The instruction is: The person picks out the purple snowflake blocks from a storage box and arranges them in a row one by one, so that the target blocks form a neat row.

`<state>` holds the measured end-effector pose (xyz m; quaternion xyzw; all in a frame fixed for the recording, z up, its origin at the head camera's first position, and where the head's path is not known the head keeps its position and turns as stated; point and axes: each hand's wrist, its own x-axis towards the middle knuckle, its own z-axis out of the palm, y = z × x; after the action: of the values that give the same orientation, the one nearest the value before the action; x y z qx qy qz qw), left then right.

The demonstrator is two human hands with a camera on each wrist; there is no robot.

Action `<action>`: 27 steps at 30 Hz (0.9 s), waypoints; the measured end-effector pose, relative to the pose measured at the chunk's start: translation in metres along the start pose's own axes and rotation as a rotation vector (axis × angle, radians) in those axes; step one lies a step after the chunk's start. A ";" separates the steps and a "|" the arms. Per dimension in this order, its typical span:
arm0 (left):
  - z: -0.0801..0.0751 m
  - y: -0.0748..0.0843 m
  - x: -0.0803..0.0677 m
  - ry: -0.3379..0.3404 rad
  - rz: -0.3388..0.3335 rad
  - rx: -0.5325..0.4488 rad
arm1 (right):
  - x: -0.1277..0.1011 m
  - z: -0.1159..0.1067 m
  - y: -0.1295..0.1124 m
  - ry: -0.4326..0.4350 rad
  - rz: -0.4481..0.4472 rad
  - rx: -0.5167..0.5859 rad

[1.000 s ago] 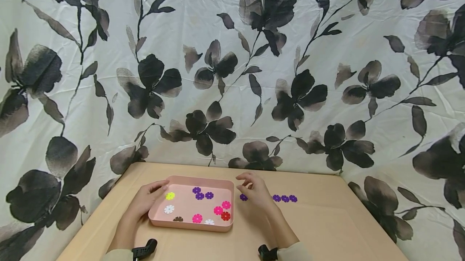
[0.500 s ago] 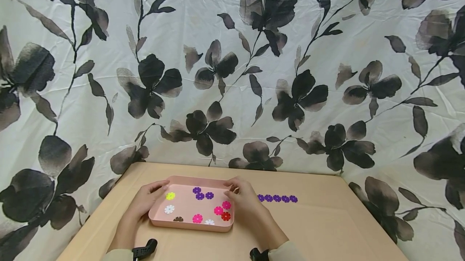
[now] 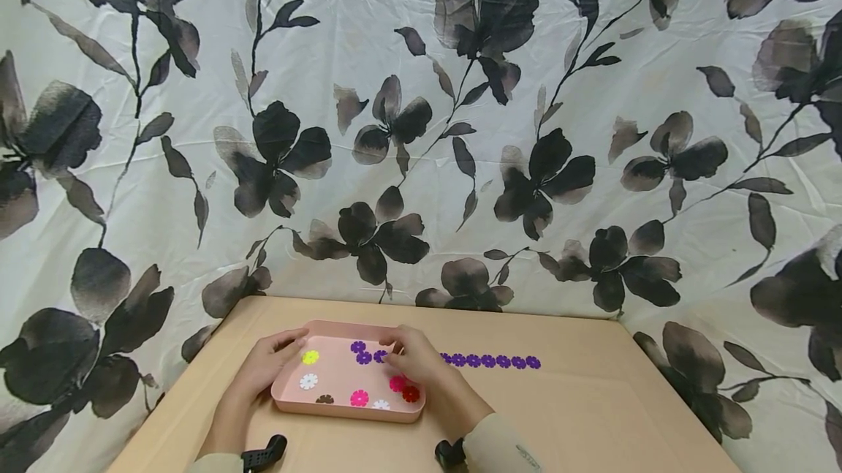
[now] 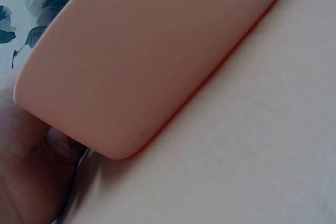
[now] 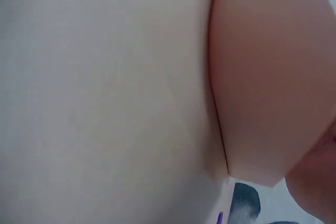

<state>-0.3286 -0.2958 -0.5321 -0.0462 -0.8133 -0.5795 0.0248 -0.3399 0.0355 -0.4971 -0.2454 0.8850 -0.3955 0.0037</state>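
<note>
A crinkled floral cloth is hanging behind the smooth tan table (image 3: 592, 414). The rounded pink tray (image 3: 342, 409) is sitting on it, holding flat flower-shaped discs. The left hand (image 3: 263, 363) is gripping its left rim. The right hand (image 3: 411, 362) is reaching inside, fingers curled beside the purple discs (image 3: 364, 353); whether they are pinching one, I cannot tell.

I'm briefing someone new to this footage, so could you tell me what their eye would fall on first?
Probably the pink tray on the table, dotted with bright flower discs, with the left hand on its left rim and the right hand reaching in over the purple discs. Next, the neat row of purple discs to the tray's right, then the bold black-flowered backdrop.
</note>
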 end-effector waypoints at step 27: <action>0.002 0.001 -0.002 0.014 0.013 0.043 | 0.012 0.014 -0.003 -0.058 -0.009 -0.389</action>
<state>-0.3262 -0.2941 -0.5324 -0.0468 -0.8249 -0.5622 0.0353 -0.3458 0.0186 -0.5026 -0.2568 0.9432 -0.2099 -0.0202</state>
